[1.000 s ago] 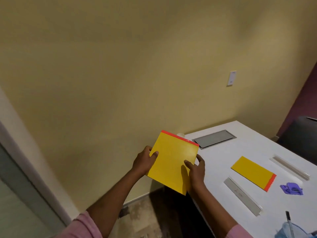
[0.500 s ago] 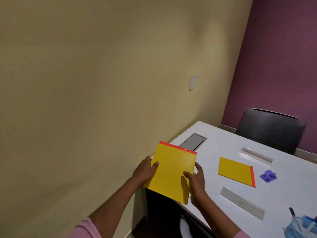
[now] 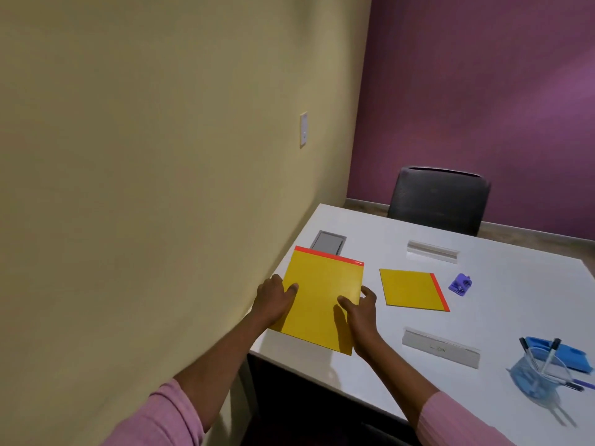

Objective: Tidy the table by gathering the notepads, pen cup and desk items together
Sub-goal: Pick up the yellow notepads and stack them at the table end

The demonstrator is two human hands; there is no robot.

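I held a yellow notepad [image 3: 322, 300] by both side edges over the white worktop's [image 3: 502, 304] near-left corner, fingers of my left hand [image 3: 273, 302] and right hand [image 3: 362, 312] closed on it. A second notepad [image 3: 412, 289] lay just beyond; a purple clip [image 3: 461, 284], two rulers [image 3: 440, 348] and the pen cup [image 3: 536, 378] sat farther right.

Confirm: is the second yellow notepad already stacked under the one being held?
No, the second notepad lies alone on the table, right of the held notepad gripped by both hands.
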